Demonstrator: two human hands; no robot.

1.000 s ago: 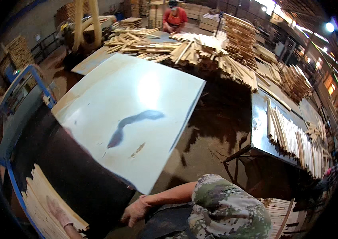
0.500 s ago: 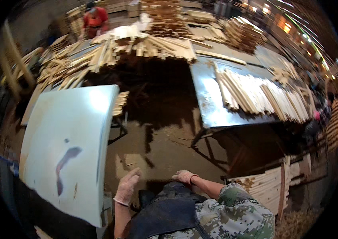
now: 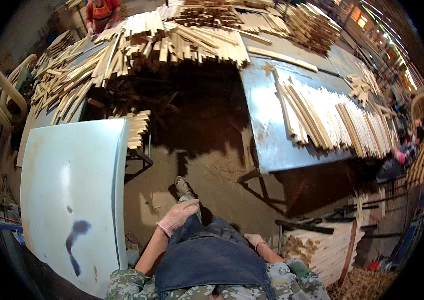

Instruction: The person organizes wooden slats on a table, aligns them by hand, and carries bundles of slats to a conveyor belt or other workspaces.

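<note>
My left hand (image 3: 178, 216), in a pale knit glove, is held in front of my body above my leg. Its fingers stretch out to the right, with nothing in them. On the other side, my right hand (image 3: 255, 240), gloved as well, hangs low beside the dark apron (image 3: 207, 260). Its fingers are foreshortened and partly hidden, and no object shows in it. Nearest to my left hand is the table with a pale blue-white top (image 3: 72, 170), bearing a dark smear; the hand is apart from it. One shoe (image 3: 183, 186) shows on the floor ahead.
A metal table (image 3: 277, 145) at right carries a row of wooden strips (image 3: 322, 115). Loose strips (image 3: 202, 42) heap across the far tables, where a person in red (image 3: 103, 14) stands. Stacked wood (image 3: 322, 245) lies low at right. Another person (image 3: 402, 157) is at the far right.
The view has shifted downward and a foot has come into sight. My left hand has moved right across my front; my right hand has dropped lower and to the right.
</note>
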